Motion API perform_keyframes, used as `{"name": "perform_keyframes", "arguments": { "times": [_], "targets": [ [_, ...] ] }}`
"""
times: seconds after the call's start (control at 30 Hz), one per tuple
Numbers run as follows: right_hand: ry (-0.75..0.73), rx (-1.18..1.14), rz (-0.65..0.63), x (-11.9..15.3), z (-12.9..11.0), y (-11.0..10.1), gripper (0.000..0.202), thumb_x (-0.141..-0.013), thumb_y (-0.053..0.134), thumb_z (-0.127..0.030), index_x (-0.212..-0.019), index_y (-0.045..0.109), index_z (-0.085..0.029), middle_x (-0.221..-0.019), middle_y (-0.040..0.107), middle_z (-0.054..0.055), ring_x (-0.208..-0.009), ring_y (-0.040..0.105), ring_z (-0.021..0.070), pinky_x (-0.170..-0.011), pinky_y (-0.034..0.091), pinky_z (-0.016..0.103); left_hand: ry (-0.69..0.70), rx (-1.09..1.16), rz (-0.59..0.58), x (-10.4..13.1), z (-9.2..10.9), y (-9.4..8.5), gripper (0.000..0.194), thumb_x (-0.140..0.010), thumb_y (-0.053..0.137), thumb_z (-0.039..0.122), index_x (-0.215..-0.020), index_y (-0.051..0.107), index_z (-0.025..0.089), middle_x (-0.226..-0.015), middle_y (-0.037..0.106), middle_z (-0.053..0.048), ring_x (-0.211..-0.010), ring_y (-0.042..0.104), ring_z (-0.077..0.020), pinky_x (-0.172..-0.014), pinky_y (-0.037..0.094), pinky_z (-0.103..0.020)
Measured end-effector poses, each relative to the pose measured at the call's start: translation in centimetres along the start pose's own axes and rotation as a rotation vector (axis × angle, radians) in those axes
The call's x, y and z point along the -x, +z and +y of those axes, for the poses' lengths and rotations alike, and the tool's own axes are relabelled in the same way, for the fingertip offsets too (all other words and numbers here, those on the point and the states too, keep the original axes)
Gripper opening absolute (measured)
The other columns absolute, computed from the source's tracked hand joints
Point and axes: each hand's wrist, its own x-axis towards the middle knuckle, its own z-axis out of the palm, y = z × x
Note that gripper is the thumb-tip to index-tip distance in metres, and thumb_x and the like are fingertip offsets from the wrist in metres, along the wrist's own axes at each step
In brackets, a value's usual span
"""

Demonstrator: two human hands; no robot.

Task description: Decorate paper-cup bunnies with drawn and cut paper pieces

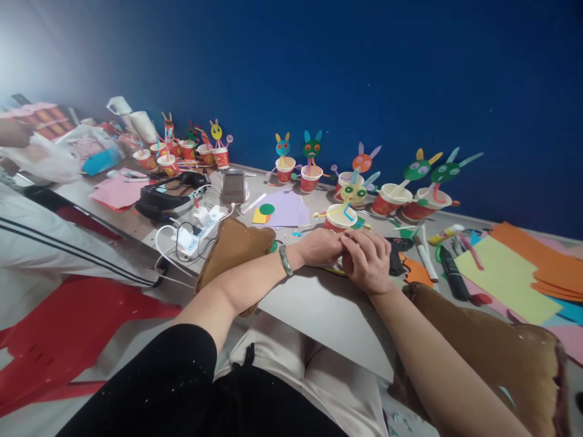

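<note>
My left hand (321,246), with a bangle on its wrist, meets my right hand (368,258) over the table's front edge. The fingers of both are bent and pressed together. Whatever lies between the fingertips is hidden from me. Just behind the hands stands a red and white paper cup (340,220) with a pale yellow rabbit-eared paper face (353,192) rising from it. A small black item (399,255) and an orange paper scrap (418,273) lie close to the right hand.
More cup puppets (311,177) line the blue wall. Markers (453,276) and coloured paper (505,276) are at right. A power strip (200,230), black headset (170,194) and purple paper (286,207) are at left. Brown cushions (492,346) flank me; another person's hand (16,133) is far left.
</note>
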Motion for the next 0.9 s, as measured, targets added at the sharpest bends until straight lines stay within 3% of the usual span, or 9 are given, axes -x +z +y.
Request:
{"name": "perform_keyframes", "arguments": {
  "times": [0.1, 0.23, 0.5, 0.73, 0.9],
  "targets": [
    [-0.021, -0.013, -0.04, 0.0, -0.4, -0.1, 0.049, -0.092, 0.067, -0.014, -0.139, 0.067, -0.029, -0.135, 0.08, 0.012, -0.128, 0.072, 0.0309, -0.11, 0.05, 0.049, 0.009, -0.003, -0.012, 0.1, 0.2, 0.1, 0.03, -0.11, 0.047, 0.012, -0.116, 0.076, 0.006, -0.109, 0.082, -0.021, -0.101, 0.08, -0.0281, -0.087, 0.062, -0.038],
    [-0.019, -0.027, -0.025, -0.4, -0.7, -0.3, 0.055, -0.091, 0.067, -0.011, -0.144, 0.063, -0.028, -0.139, 0.079, 0.013, -0.131, 0.071, 0.0312, -0.111, 0.05, 0.049, -0.015, -0.003, 0.011, 0.1, 0.2, 0.2, 0.031, -0.109, 0.047, 0.009, -0.118, 0.077, 0.009, -0.11, 0.082, -0.02, -0.102, 0.081, -0.0268, -0.09, 0.064, -0.04],
    [-0.081, -0.021, 0.015, -1.2, -0.8, -0.4, 0.064, -0.091, 0.064, -0.013, -0.153, 0.056, -0.023, -0.141, 0.076, 0.016, -0.13, 0.071, 0.0325, -0.107, 0.054, 0.049, 0.007, 0.018, 0.017, 0.3, -0.1, 0.0, 0.032, -0.112, 0.048, 0.017, -0.118, 0.079, 0.011, -0.119, 0.083, -0.021, -0.113, 0.082, -0.0294, -0.097, 0.066, -0.043],
    [-0.072, -0.044, -0.026, -1.0, -0.4, -0.3, 0.064, -0.094, 0.069, -0.021, -0.155, 0.051, -0.024, -0.14, 0.076, 0.018, -0.124, 0.073, 0.0343, -0.1, 0.057, 0.049, 0.045, 0.003, 0.007, 0.1, 0.2, -0.2, 0.029, -0.11, 0.054, 0.021, -0.108, 0.081, 0.011, -0.098, 0.082, -0.02, -0.094, 0.081, -0.0291, -0.084, 0.066, -0.041],
    [-0.047, -0.074, -0.085, -0.4, 0.2, 0.1, 0.06, -0.094, 0.069, -0.022, -0.152, 0.055, -0.025, -0.141, 0.075, 0.018, -0.123, 0.073, 0.0347, -0.1, 0.055, 0.05, 0.05, -0.009, -0.004, 0.1, 0.3, -0.4, 0.03, -0.108, 0.055, 0.02, -0.112, 0.081, 0.007, -0.101, 0.083, -0.023, -0.094, 0.081, -0.0307, -0.082, 0.064, -0.041]
  ]
}}
